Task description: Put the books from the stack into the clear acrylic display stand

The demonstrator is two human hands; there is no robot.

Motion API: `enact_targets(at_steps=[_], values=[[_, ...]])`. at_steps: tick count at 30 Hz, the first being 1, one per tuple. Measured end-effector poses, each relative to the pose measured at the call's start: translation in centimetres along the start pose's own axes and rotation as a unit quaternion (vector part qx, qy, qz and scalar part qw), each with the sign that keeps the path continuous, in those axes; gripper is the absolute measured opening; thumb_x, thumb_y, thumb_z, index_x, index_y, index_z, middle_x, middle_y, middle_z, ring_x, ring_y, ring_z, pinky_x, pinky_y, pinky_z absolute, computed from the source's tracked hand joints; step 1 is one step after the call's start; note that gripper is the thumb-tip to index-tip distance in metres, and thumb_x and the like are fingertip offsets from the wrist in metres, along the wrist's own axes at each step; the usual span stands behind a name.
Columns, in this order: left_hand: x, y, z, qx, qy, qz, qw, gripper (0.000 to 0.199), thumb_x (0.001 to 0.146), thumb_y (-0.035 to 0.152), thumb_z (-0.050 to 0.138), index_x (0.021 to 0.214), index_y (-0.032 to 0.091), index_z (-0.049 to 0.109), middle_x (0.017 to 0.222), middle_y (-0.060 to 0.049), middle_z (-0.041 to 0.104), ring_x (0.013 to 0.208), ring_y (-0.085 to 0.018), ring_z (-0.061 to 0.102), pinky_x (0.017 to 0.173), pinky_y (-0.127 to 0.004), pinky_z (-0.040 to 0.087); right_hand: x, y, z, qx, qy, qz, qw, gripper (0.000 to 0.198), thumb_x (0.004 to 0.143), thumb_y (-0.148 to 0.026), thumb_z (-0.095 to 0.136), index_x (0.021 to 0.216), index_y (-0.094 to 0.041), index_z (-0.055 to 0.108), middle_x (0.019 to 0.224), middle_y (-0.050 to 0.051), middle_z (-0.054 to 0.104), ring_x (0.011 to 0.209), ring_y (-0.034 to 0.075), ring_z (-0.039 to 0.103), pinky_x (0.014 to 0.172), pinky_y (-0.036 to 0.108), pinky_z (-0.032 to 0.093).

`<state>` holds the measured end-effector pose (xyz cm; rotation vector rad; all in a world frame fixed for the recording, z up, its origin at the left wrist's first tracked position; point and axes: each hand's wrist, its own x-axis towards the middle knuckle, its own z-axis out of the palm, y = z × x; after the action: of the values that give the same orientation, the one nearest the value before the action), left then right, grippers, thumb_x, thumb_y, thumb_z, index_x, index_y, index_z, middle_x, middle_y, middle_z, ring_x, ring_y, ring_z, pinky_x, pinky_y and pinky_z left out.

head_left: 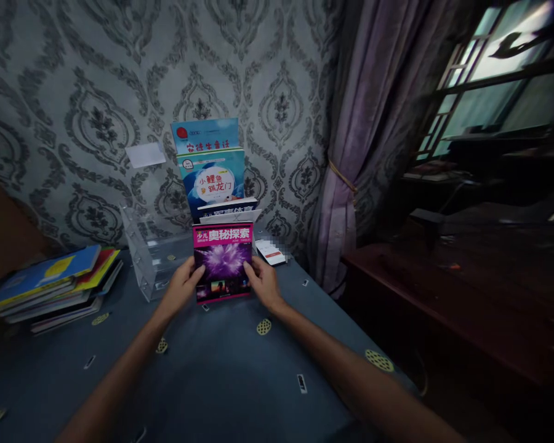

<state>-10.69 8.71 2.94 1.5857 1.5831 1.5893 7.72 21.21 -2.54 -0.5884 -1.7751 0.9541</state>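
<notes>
A pink and purple book (223, 261) stands nearly upright, its cover facing me. My left hand (186, 280) grips its left edge with the thumb on the front, and my right hand (263, 280) grips the right edge the same way. Right behind it are a dark-covered book (228, 209) and a white label or divider (231, 216). Farther back rise a blue book with a white oval (212, 181) and a taller light-blue book (205, 132). A clear plastic file rack (143, 258) stands left of the books; how they sit in it is hidden.
A pile of books (55, 283) lies on the left of the blue-covered table (203, 381). A phone (271, 252) rests behind my right hand. The patterned wall (281, 111) closes off the back, with a tied curtain (346, 154) and a dark red desk (443, 295) to the right.
</notes>
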Motion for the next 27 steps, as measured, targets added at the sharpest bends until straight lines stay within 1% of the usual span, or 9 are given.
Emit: enact_targets(at_steps=[3, 7, 10, 13, 17, 19, 21, 23, 27], values=[[1.8, -0.2, 0.6, -0.014, -0.001, -0.002, 1.000, 0.049, 0.083, 0.056, 0.064, 0.109, 0.015, 0.066, 0.108, -0.010, 0.073, 0.100, -0.027, 0.067, 0.092, -0.040, 0.052, 1.5, -0.1, -0.8, -0.021, 0.017, -0.007, 1.000, 0.037, 0.095, -0.053, 0.047, 0.090, -0.021, 0.065, 0.068, 0.001, 0.060, 0.061, 0.017, 0.055, 0.053, 0.026, 0.044], [4.2, -0.2, 1.3, -0.021, 0.021, 0.001, 1.000, 0.052, 0.079, 0.056, 0.065, 0.110, 0.014, 0.065, 0.105, -0.010, 0.073, 0.096, -0.027, 0.067, 0.089, -0.040, 0.053, 4.0, -0.7, -2.0, -0.049, 0.025, -0.022, 0.998, 0.034, 0.094, -0.050, 0.049, 0.086, -0.022, 0.066, 0.068, 0.002, 0.062, 0.063, 0.019, 0.058, 0.054, 0.027, 0.044], [5.9, 0.0, 1.3, -0.008, 0.032, 0.004, 0.999, 0.046, 0.078, 0.053, 0.065, 0.104, 0.015, 0.065, 0.098, -0.008, 0.073, 0.090, -0.024, 0.067, 0.082, -0.037, 0.054, 6.1, -1.3, -2.6, -0.071, 0.027, -0.033, 0.997, 0.029, 0.093, -0.044, 0.050, 0.083, -0.022, 0.066, 0.067, 0.001, 0.062, 0.062, 0.019, 0.059, 0.056, 0.027, 0.044], [7.5, 0.5, 1.0, 0.002, 0.042, 0.007, 0.999, 0.040, 0.078, 0.049, 0.064, 0.099, 0.016, 0.064, 0.091, -0.006, 0.071, 0.082, -0.022, 0.065, 0.074, -0.034, 0.055, 8.2, -2.1, -3.0, -0.096, 0.026, -0.045, 0.994, 0.027, 0.092, -0.040, 0.050, 0.081, -0.021, 0.065, 0.067, 0.001, 0.063, 0.063, 0.018, 0.059, 0.058, 0.026, 0.042], [9.5, 1.4, 0.2, 0.014, 0.058, 0.009, 0.998, 0.034, 0.079, 0.043, 0.062, 0.100, 0.016, 0.062, 0.084, -0.003, 0.068, 0.072, -0.019, 0.062, 0.064, -0.029, 0.052, 10.9, -3.4, -3.2, -0.121, 0.019, -0.058, 0.991, 0.027, 0.091, -0.039, 0.050, 0.076, -0.021, 0.063, 0.064, 0.001, 0.060, 0.065, 0.019, 0.060, 0.061, 0.027, 0.041], [10.4, 1.9, -0.3, 0.022, 0.068, 0.013, 0.997, 0.031, 0.081, 0.039, 0.061, 0.101, 0.015, 0.062, 0.082, -0.002, 0.067, 0.069, -0.017, 0.061, 0.061, -0.027, 0.051, 12.3, -3.9, -3.2, -0.126, 0.017, -0.064, 0.990, 0.025, 0.091, -0.038, 0.050, 0.080, -0.021, 0.064, 0.066, 0.001, 0.061, 0.066, 0.020, 0.061, 0.063, 0.028, 0.042], [11.4, 2.3, -0.9, 0.030, 0.078, 0.018, 0.996, 0.029, 0.082, 0.037, 0.060, 0.102, 0.015, 0.062, 0.082, -0.002, 0.066, 0.070, -0.017, 0.061, 0.062, -0.027, 0.051, 13.6, -4.3, -3.1, -0.131, 0.019, -0.082, 0.988, 0.025, 0.091, -0.039, 0.050, 0.085, -0.020, 0.066, 0.070, 0.002, 0.064, 0.068, 0.020, 0.062, 0.064, 0.029, 0.044], [12.3, 2.6, -1.4, 0.046, 0.086, 0.041, 0.994, 0.029, 0.084, 0.035, 0.059, 0.105, 0.015, 0.062, 0.086, -0.004, 0.068, 0.075, -0.019, 0.063, 0.065, -0.028, 0.052, 14.7, -4.6, -2.8, -0.132, 0.024, -0.103, 0.986, 0.025, 0.092, -0.039, 0.049, 0.088, -0.020, 0.066, 0.072, 0.002, 0.066, 0.071, 0.021, 0.064, 0.067, 0.030, 0.047], [13.4, 2.5, -2.2, 0.109, 0.097, 0.129, 0.981, 0.031, 0.087, 0.034, 0.056, 0.110, 0.014, 0.062, 0.098, -0.008, 0.071, 0.088, -0.022, 0.066, 0.074, -0.032, 0.056, 15.9, -4.4, -2.2, -0.121, 0.030, -0.119, 0.985, 0.024, 0.093, -0.036, 0.047, 0.092, -0.019, 0.064, 0.078, 0.005, 0.068, 0.078, 0.024, 0.068, 0.072, 0.034, 0.051]])
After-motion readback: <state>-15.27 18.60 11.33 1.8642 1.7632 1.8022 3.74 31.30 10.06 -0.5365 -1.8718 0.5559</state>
